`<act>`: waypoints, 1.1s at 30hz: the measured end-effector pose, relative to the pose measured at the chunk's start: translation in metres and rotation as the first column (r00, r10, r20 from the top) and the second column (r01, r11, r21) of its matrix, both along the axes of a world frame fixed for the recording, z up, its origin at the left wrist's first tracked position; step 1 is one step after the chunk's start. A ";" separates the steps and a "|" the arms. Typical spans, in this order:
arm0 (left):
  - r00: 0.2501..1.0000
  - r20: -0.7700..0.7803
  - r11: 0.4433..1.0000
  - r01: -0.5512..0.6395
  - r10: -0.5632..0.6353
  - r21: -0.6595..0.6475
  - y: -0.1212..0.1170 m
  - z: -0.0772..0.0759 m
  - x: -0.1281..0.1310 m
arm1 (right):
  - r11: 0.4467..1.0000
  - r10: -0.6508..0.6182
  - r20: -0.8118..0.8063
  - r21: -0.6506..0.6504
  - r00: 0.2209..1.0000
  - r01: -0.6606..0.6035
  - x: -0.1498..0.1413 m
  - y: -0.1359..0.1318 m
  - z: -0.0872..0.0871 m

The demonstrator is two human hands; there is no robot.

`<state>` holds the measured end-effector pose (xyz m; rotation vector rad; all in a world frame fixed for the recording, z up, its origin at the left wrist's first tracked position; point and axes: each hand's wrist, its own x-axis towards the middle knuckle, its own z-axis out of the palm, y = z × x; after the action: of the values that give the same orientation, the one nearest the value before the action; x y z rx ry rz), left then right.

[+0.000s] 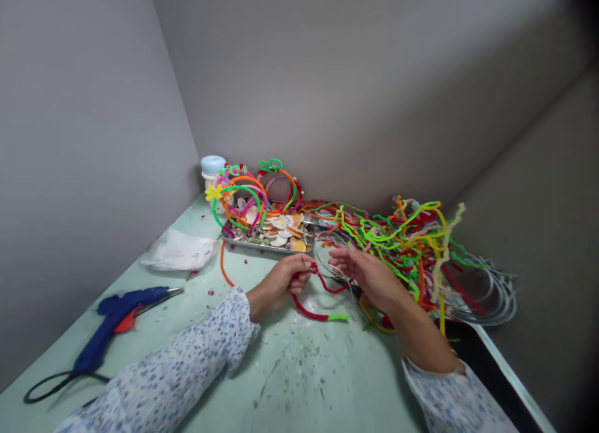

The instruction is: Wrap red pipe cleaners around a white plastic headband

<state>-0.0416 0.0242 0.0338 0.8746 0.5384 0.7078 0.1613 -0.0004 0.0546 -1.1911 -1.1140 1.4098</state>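
My left hand (281, 282) is closed in a pinch on a red pipe cleaner (309, 309), which curls down onto the pale green table (299, 377) and ends in a green tip. My right hand (367, 274) is just to the right of it, fingers pinched near a thin clear hoop (327, 258) where the red pipe cleaner meets it. Both hands work close together in front of a metal tray (234, 236). What exactly the right fingers grip is hard to make out.
A big tangle of coloured pipe cleaners (397, 239) lies at the right, with a stack of clear headbands (496, 296) beyond it. Finished wrapped headbands (248, 189) stand over the tray of shells. A blue glue gun (116, 321), crumpled plastic (180, 251) and a white jar (213, 168) are at the left.
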 end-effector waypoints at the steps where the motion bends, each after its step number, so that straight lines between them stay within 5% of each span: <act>1: 1.000 0.028 1.000 -0.001 0.002 -0.027 0.000 -0.003 -0.001 | 0.999 -0.037 -0.017 0.020 0.999 0.037 0.006 0.004 -0.006; 5: 0.991 0.130 0.995 -0.001 0.015 -0.104 0.003 -0.016 -0.002 | 0.989 -0.121 0.014 0.091 0.993 0.119 0.022 0.015 -0.033; 9: 0.975 0.219 0.981 0.014 0.029 -0.192 0.007 -0.024 -0.002 | 0.904 -0.346 0.293 0.357 0.891 0.234 0.021 0.012 -0.049; 12: 0.957 0.282 0.960 0.010 0.073 -0.281 0.011 -0.024 -0.004 | 0.817 -0.411 0.500 0.572 0.762 0.066 0.018 0.006 -0.052; 16: 0.937 0.317 0.935 -0.028 0.148 -0.354 0.015 -0.021 -0.007 | 0.743 -0.508 0.638 0.665 0.579 -0.081 0.022 0.001 -0.052; 19: 0.920 0.353 0.929 -0.030 0.170 -0.370 0.016 -0.021 -0.009 | 0.754 -0.574 0.709 0.653 0.410 -0.074 0.029 0.003 -0.049; 22: 0.914 0.366 0.927 -0.029 0.177 -0.374 0.017 -0.021 -0.010 | 0.842 -0.505 0.809 0.538 0.301 -0.033 0.036 0.007 -0.038; 25: 0.915 0.373 0.928 -0.005 0.154 -0.371 0.016 -0.022 -0.010 | 0.938 -0.196 0.866 0.302 0.459 -0.169 0.042 0.007 -0.020; 29: 0.917 0.367 0.930 -0.012 0.157 -0.368 0.016 -0.020 -0.011 | 0.942 0.181 0.776 0.040 0.604 -0.334 0.053 0.001 -0.003; 31: 0.917 0.362 0.933 -0.029 0.168 -0.359 0.015 -0.018 -0.013 | 0.928 0.299 0.721 -0.066 0.625 -0.367 0.063 -0.001 -0.001; 33: 0.917 0.359 0.937 -0.041 0.173 -0.346 0.015 -0.016 -0.015 | 0.939 0.276 0.738 -0.070 0.616 -0.336 0.076 0.001 -0.003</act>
<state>-0.0570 0.0387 0.0178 0.3741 0.3381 0.8380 0.2371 0.0004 0.0511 -1.6397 -2.0108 1.0978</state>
